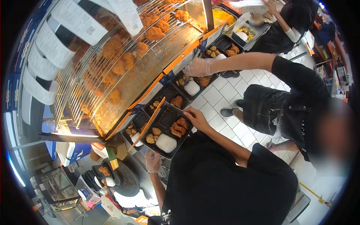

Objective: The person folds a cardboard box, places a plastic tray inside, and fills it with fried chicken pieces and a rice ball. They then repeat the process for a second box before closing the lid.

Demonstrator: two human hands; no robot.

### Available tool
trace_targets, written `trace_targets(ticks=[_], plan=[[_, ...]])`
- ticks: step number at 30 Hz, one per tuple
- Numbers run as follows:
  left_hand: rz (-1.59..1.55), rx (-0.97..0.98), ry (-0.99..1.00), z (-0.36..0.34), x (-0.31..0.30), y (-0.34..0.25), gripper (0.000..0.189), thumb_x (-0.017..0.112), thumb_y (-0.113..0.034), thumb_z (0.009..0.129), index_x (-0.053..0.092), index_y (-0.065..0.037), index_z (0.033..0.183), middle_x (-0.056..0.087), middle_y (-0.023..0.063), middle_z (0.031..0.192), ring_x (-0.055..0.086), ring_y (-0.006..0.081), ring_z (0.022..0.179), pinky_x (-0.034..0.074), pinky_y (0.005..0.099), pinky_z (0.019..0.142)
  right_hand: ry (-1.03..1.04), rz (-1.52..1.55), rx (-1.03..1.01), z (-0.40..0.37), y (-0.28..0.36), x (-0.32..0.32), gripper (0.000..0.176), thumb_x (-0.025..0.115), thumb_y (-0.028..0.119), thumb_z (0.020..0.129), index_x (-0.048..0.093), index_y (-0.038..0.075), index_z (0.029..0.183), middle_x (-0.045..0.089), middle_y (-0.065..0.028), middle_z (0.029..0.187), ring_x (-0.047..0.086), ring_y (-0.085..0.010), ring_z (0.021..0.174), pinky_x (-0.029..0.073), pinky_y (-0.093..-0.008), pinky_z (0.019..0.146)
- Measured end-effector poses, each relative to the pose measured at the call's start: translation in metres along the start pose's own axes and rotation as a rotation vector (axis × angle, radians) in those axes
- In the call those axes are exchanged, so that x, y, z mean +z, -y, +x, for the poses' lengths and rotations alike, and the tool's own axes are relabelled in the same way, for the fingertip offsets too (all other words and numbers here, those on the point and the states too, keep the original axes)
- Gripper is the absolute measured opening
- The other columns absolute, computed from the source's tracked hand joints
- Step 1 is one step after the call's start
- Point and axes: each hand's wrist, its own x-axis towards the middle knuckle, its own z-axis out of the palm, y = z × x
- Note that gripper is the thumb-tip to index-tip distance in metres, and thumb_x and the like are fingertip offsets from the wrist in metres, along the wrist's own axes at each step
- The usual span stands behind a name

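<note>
Fingers [189,112] of my right hand [197,119] pinch rim of meal tray [165,129], askew just beside chicken rack [80,88]; one-sided grip may tip it, spilling rice [166,143]. Left hand [152,161], gloved, below rack: grip unclear.

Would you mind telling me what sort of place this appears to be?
Most likely a fast-food kitchen's packing line: breaded fried chicken pieces on a slanted wire rack, black compartment meal trays with rice and chicken, and white paper order tickets hanging above.
</note>
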Motion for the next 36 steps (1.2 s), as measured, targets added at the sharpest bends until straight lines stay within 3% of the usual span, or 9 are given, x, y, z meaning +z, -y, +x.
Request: trace_targets(ticks=[3,8,13,18,23,25,27,32,36], plan=[[0.003,-0.063,0.039,0.009,-0.002,-0.002,0.018,0.064,-0.011,0.079,0.056,0.002,0.07,0.053,0.0072,0.06,0.049,0.0132,0.059,0.04,0.0365,0.054,-0.085,0.084,0.066,-0.001,-0.002,0.004,0.025,0.067,0.023,0.096,0.067,-0.001,0.105,0.07,-0.0071,0.092,0.062,-0.0133,0.081,0.049,-0.0287,0.072],[0.147,0.021,0.133,0.039,0.02,-0.032,0.027,0.064,-0.025,0.077,0.064,0.002,0.074,0.062,0.0209,0.07,0.061,0.0359,0.065,0.047,0.0458,0.062,-0.369,0.063,0.121,-0.004,0.005,-0.021,0.023,0.074,0.021,0.091,0.073,-0.002,0.092,0.068,-0.0026,0.077,0.058,-0.0081,0.071,0.046,-0.0256,0.064],[0.299,0.368,0.299,0.099,0.089,-0.043,0.029,0.062,-0.027,0.082,0.067,0.002,0.08,0.066,0.0211,0.072,0.066,0.0372,0.07,0.051,0.0422,0.065,-0.599,-0.029,0.13,0.017,-0.02,-0.094,0.027,0.076,0.025,0.087,0.074,-0.002,0.087,0.067,-0.0033,0.069,0.058,-0.0087,0.066,0.045,-0.0269,0.061],[0.232,0.511,0.392,0.161,0.139,-0.084,0.021,0.063,-0.023,0.081,0.066,-0.003,0.075,0.067,0.0178,0.078,0.065,0.0352,0.071,0.052,0.0473,0.065,-0.734,-0.45,-0.007,0.08,-0.007,-0.154,0.04,0.074,0.044,0.085,0.077,0.004,0.086,0.072,-0.0121,0.076,0.068,-0.0274,0.07,0.05,-0.0385,0.068],[-0.329,-0.06,0.382,0.209,0.179,-0.117,0.026,0.06,-0.02,0.084,0.065,0.002,0.071,0.069,0.0159,0.074,0.07,0.0264,0.062,0.055,0.0381,0.057,-0.852,-0.341,-0.075,0.118,0.028,-0.158,0.035,0.068,0.037,0.092,0.071,0.003,0.102,0.068,-0.015,0.091,0.065,-0.0279,0.082,0.05,-0.0408,0.072],[-0.105,-0.069,0.352,0.216,0.178,-0.141,0.027,0.059,-0.019,0.084,0.066,0.005,0.074,0.068,0.0161,0.069,0.07,0.0225,0.059,0.055,0.0338,0.056,-0.897,-0.303,-0.233,0.112,0.013,-0.149,0.034,0.065,0.034,0.095,0.065,0.003,0.109,0.063,-0.0156,0.101,0.063,-0.027,0.09,0.05,-0.041,0.074],[-0.032,-0.087,0.335,0.215,0.177,-0.155,0.027,0.061,-0.019,0.083,0.067,0.006,0.076,0.068,0.0168,0.068,0.071,0.0229,0.06,0.056,0.0331,0.057,-0.853,-0.34,-0.176,0.091,0.002,-0.134,0.036,0.063,0.03,0.097,0.057,0.001,0.118,0.055,-0.0155,0.113,0.059,-0.025,0.097,0.05,-0.0362,0.077],[-0.129,-0.07,0.223,0.202,0.189,-0.124,0.033,0.068,-0.032,0.086,0.07,0.001,0.088,0.071,0.0166,0.074,0.071,0.027,0.064,0.056,0.0369,0.061,-0.587,0.41,0.111,0.055,-0.015,-0.102,0.055,0.06,0.025,0.1,0.031,0.001,0.14,0.045,-0.0202,0.133,0.06,-0.03,0.108,0.059,-0.0407,0.083],[-0.01,0.212,-0.042,0.178,0.199,-0.085,0.029,0.069,-0.033,0.088,0.069,-0.004,0.085,0.07,0.0126,0.075,0.07,0.0259,0.068,0.056,0.0363,0.064,-0.513,0.441,0.075,0.055,-0.025,-0.097,0.052,0.061,0.017,0.099,0.032,0.004,0.141,0.044,-0.0193,0.131,0.056,-0.0253,0.11,0.059,-0.0431,0.087]])
